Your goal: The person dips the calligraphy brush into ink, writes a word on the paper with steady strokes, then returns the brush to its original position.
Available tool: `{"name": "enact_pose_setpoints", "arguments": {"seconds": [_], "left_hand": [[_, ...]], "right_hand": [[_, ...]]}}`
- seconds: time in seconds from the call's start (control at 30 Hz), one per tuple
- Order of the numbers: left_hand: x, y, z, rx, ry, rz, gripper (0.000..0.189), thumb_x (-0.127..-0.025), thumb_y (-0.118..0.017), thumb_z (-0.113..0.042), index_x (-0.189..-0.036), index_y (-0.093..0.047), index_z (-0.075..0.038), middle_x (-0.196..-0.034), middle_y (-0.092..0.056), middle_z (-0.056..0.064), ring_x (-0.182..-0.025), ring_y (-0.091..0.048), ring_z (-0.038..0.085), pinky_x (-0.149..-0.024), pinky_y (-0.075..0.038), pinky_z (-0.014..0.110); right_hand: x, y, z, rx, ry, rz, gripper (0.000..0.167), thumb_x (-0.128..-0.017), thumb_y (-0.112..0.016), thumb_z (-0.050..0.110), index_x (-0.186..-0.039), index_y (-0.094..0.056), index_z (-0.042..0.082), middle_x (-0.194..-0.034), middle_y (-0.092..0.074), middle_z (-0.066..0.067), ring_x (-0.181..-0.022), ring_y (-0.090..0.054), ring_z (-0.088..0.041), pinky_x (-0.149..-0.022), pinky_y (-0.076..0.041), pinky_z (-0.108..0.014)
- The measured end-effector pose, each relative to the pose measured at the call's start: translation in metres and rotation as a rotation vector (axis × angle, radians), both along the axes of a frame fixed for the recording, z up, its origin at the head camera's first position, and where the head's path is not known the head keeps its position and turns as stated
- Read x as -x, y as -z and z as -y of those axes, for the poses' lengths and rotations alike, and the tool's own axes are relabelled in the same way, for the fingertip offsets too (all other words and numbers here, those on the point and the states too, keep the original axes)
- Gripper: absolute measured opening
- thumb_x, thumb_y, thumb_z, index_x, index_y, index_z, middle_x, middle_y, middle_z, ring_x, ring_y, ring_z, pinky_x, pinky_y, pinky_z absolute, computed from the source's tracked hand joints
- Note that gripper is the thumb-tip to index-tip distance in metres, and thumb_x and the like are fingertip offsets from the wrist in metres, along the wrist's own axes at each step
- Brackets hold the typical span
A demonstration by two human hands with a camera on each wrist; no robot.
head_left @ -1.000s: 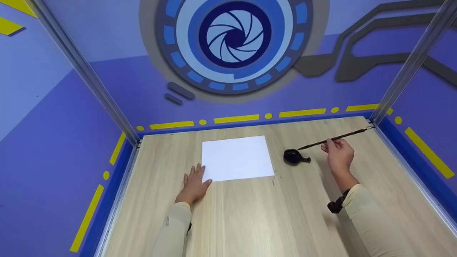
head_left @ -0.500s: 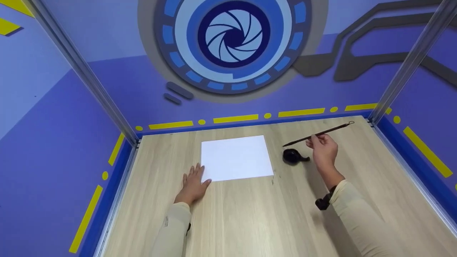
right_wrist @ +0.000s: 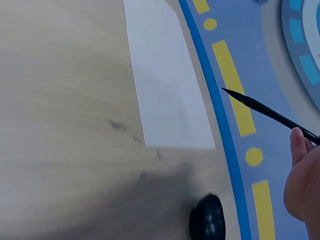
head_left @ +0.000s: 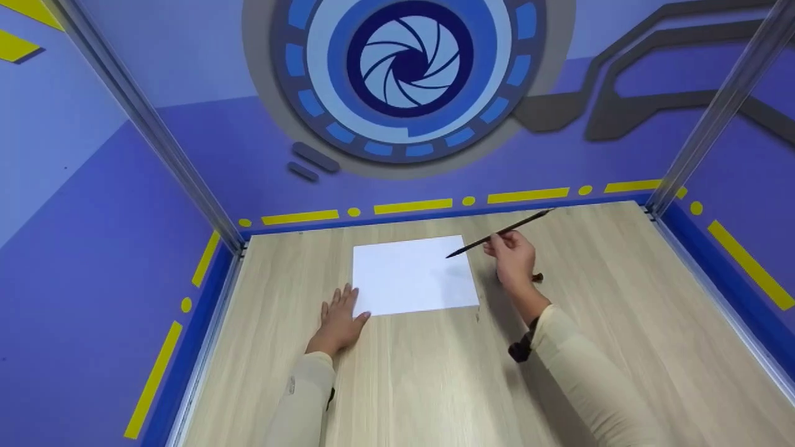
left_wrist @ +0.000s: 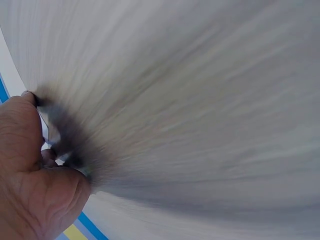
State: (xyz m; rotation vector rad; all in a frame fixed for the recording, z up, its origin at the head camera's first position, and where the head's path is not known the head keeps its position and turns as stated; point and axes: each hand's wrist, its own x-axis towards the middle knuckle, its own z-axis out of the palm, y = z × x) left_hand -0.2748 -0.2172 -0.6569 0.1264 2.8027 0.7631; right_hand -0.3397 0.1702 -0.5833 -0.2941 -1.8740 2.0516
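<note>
My right hand (head_left: 517, 256) pinches a dark writing brush (head_left: 472, 246) by its handle, its pointed tip over the right part of a white sheet of paper (head_left: 404, 276). In the right wrist view the brush (right_wrist: 260, 108) appears raised above the table. At the paper's lower left, my left hand (head_left: 340, 320) lies flat with fingers spread, fingertips and thumb on the sheet's edge. Behind the right hand sits a small black ink dish, mostly hidden; its short handle (head_left: 538, 277) pokes out, and its rounded side (right_wrist: 207, 220) shows in the right wrist view.
The light wooden table (head_left: 422, 379) carries a few dark smudges (head_left: 477, 316) beside the paper's lower right corner. Blue and purple panels (head_left: 248, 155) with yellow marks enclose it at the back and both sides, joined by metal posts.
My right hand has moved left with the brush, from beside the black dish to the paper's right edge, and now covers most of the dish. The left hand stays in place.
</note>
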Motion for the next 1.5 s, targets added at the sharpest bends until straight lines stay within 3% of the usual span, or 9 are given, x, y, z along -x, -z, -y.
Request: {"name": "enact_pose_setpoints", "arguments": {"seconds": [0.1, 0.37, 0.67, 0.87, 1.1, 1.5], "left_hand": [[-0.001, -0.001, 0.001, -0.005, -0.007, -0.008, 0.073, -0.112, -0.053, -0.042, -0.171, -0.023, -0.012, -0.183, -0.009, 0.013, -0.170, -0.004, 0.040, -0.137, 0.003, 0.064], [-0.001, -0.001, 0.002, -0.028, -0.003, -0.013, 0.072, -0.111, -0.054, -0.041, -0.171, -0.025, -0.011, -0.182, -0.011, 0.014, -0.170, -0.005, 0.041, -0.137, 0.002, 0.065], [0.002, 0.000, 0.001, -0.061, -0.015, -0.023, 0.072, -0.110, -0.056, -0.039, -0.170, -0.028, -0.012, -0.182, -0.013, 0.012, -0.170, -0.006, 0.039, -0.137, 0.002, 0.065], [0.003, 0.003, 0.001, -0.070, -0.006, -0.033, 0.072, -0.111, -0.057, -0.039, -0.170, -0.027, -0.011, -0.182, -0.012, 0.013, -0.170, -0.005, 0.040, -0.136, 0.003, 0.066], [0.000, 0.004, 0.005, -0.074, -0.028, -0.036, 0.072, -0.110, -0.057, -0.039, -0.170, -0.028, -0.011, -0.182, -0.013, 0.012, -0.170, -0.004, 0.039, -0.137, 0.003, 0.065], [0.000, 0.002, 0.003, -0.099, -0.027, -0.019, 0.072, -0.110, -0.057, -0.038, -0.170, -0.028, -0.012, -0.182, -0.011, 0.012, -0.171, -0.003, 0.039, -0.137, 0.005, 0.064]], "right_hand": [[0.005, 0.002, 0.020, 0.006, -0.026, 0.004, 0.013, -0.103, -0.066, 0.006, -0.105, -0.067, -0.007, -0.097, -0.078, -0.025, -0.076, -0.079, -0.012, -0.075, -0.068, -0.027], [0.012, 0.002, 0.070, 0.076, -0.084, 0.010, 0.012, -0.101, -0.067, 0.004, -0.102, -0.068, -0.008, -0.095, -0.078, -0.022, -0.075, -0.078, -0.012, -0.074, -0.068, -0.026], [0.015, -0.005, 0.117, 0.050, -0.130, -0.003, 0.013, -0.102, -0.067, 0.006, -0.106, -0.070, -0.005, -0.100, -0.078, -0.025, -0.079, -0.078, -0.011, -0.077, -0.068, -0.025], [0.021, 0.000, 0.145, 0.090, -0.139, -0.018, 0.011, -0.098, -0.068, 0.003, -0.103, -0.071, -0.007, -0.096, -0.078, -0.025, -0.077, -0.077, -0.012, -0.078, -0.068, -0.025], [0.028, 0.013, 0.163, 0.056, -0.137, 0.025, 0.018, -0.099, -0.069, 0.008, -0.110, -0.072, -0.006, -0.100, -0.079, -0.020, -0.085, -0.079, -0.016, -0.082, -0.067, -0.026], [0.036, 0.028, 0.171, 0.119, -0.124, 0.058, 0.013, -0.099, -0.069, 0.003, -0.107, -0.072, -0.006, -0.099, -0.079, -0.020, -0.083, -0.077, -0.014, -0.081, -0.067, -0.025]]}}
